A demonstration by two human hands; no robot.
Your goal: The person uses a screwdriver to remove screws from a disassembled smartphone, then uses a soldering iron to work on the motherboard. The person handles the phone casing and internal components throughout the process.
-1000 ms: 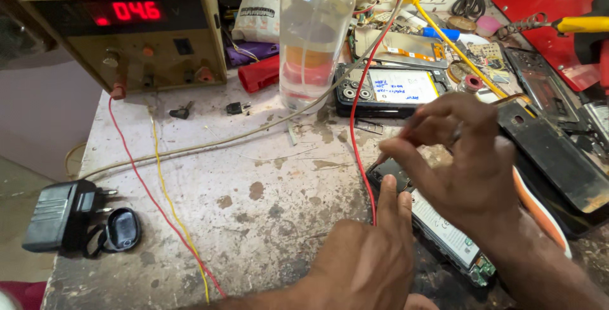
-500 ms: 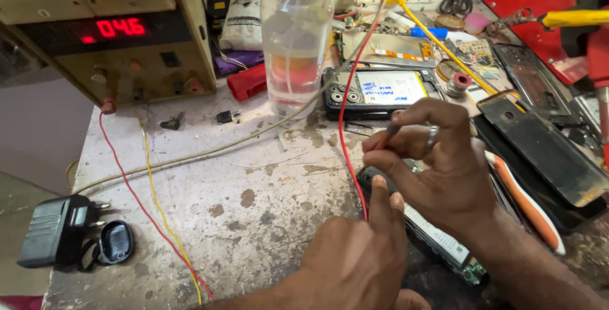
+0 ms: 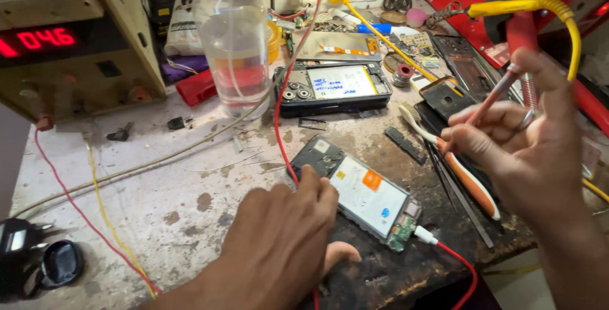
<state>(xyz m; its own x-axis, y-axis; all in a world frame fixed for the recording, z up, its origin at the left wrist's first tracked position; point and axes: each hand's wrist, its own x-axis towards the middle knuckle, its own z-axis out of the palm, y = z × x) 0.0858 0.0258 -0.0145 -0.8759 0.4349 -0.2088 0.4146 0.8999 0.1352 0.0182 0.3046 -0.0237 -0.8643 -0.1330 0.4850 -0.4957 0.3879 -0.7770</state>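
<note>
The left hand [image 3: 279,246] presses flat on the opened phone [image 3: 365,196], gripping nothing; right hand [image 3: 526,139] fingers pinch a probe [image 3: 491,97], seemingly lifted clear, testing unfinished.

Bench top [image 3: 171,189] rough, stained, matt; bottle [image 3: 236,50] clear glossy plastic; toothbrush [image 3: 457,170] plastic.

Opened phone at the centre of a crowded desk [image 3: 158,177], a hand on either side.

The left hand [image 3: 279,240] rests on the desk at 7 o'clock of the opened phone [image 3: 365,193], fingertips touching its edge. The right hand [image 3: 526,151] is raised at 3 o'clock, pinching a thin probe [image 3: 488,97]. A toothbrush [image 3: 453,164] lies between phone and right hand. A second opened phone [image 3: 333,85] lies at 12 o'clock, a bottle [image 3: 236,44] at 11, a power supply [image 3: 70,44] at 10.
</note>
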